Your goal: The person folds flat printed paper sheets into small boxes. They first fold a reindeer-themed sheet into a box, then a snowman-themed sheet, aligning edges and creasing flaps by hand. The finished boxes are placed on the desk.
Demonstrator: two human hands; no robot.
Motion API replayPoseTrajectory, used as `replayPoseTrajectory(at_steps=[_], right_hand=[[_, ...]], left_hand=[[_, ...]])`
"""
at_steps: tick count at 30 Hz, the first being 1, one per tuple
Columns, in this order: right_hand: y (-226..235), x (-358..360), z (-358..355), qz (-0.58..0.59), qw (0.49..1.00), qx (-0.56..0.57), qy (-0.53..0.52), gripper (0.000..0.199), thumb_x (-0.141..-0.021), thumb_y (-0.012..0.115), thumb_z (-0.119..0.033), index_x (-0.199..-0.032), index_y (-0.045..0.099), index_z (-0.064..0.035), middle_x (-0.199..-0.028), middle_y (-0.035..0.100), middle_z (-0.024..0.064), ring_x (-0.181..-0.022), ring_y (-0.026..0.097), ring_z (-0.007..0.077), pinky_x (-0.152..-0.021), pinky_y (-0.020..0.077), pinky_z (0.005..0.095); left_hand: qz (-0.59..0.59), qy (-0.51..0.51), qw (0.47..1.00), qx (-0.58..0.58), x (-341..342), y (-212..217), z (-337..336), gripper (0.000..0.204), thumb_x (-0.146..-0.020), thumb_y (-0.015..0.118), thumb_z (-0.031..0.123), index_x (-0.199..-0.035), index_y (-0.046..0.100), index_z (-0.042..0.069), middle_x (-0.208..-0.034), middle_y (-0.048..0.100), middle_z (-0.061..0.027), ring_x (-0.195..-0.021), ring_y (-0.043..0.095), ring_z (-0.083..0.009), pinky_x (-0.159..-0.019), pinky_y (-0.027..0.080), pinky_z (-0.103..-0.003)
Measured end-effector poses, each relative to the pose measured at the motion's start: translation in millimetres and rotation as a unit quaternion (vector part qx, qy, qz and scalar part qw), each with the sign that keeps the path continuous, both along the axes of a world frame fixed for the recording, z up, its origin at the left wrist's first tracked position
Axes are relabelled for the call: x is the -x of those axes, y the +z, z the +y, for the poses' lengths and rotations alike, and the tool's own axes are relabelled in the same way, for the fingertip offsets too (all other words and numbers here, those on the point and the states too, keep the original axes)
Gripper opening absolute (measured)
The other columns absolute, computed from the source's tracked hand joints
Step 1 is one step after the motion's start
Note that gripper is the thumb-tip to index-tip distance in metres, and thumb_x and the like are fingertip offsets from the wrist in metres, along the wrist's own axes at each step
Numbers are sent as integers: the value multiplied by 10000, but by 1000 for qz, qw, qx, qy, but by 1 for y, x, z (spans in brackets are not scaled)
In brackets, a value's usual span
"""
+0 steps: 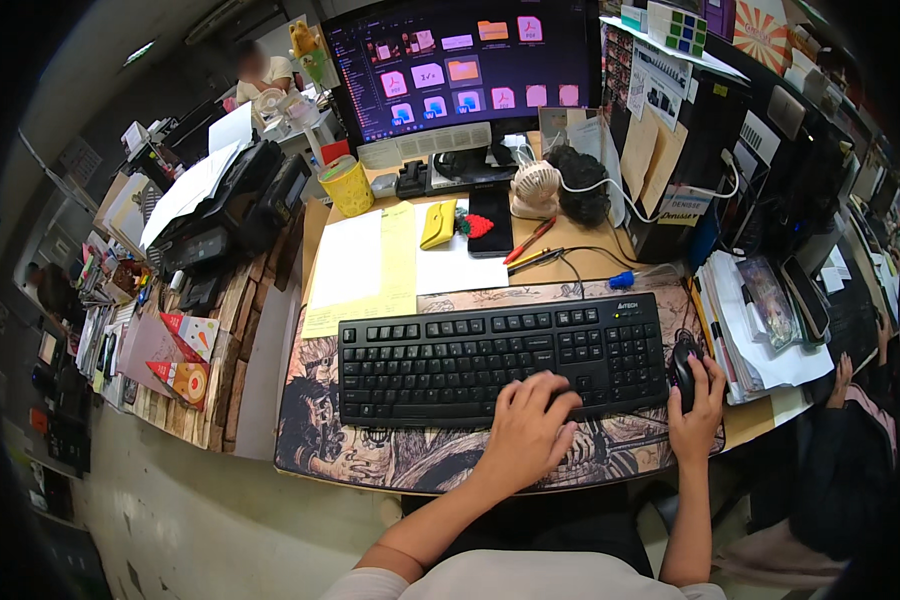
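My left hand (532,430) rests on the lower right keys of a black computer keyboard (440,375), its fingers bent a little and apart, holding nothing. To the right of the keyboard, my right hand (697,410) is wrapped round a black computer mouse (682,370), which its fingers partly cover. Keyboard and mouse both lie on a large patterned desk mat (370,455). Behind them a monitor (465,70) shows rows of folder and file icons on a dark background.
Papers (355,265), a yellow pouch (438,225), a phone (490,220), pens (536,258) and a small fan (536,188) lie beyond the keyboard. A paper stack (760,330) stands right of the mouse. At left is a black printer (235,215). Other people sit farther off.
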State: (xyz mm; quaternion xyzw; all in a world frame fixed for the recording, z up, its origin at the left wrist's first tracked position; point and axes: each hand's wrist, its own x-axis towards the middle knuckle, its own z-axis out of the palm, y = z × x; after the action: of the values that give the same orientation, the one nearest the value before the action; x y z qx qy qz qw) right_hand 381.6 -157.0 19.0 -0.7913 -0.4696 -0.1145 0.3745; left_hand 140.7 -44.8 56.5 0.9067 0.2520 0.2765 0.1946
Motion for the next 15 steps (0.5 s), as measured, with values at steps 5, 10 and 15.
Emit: replayPoseTrajectory(at_steps=[5,10,15], right_hand=[[2,1,0,15,1000,6,-6,456,-772,628,-59,-1224,561,-60,-1254,480,208,-1148,494,416,-968,409,461],[2,0,3,14,1000,5,-4,445,-777,633,-67,-1218,566,-60,-1253,489,206,-1149,496,411,-966,410,461],[1,1,3,21,1000,8,-18,434,-787,630,-65,-1217,569,-59,-1255,490,205,-1152,496,411,-970,408,460]], left_hand=[[112,26,993,0,-8,-11,0,542,-837,639,225,-1336,459,111,-1430,380,-132,-1386,277,-336,-1093,204,-581],[90,24,995,-38,-5,-23,-3,588,-832,633,211,-1376,431,116,-1480,336,-128,-1405,254,-339,-1100,198,-593],[59,9,998,-29,0,-26,-3,559,-829,625,185,-1359,457,134,-1469,352,-121,-1405,265,-335,-1097,170,-625]])
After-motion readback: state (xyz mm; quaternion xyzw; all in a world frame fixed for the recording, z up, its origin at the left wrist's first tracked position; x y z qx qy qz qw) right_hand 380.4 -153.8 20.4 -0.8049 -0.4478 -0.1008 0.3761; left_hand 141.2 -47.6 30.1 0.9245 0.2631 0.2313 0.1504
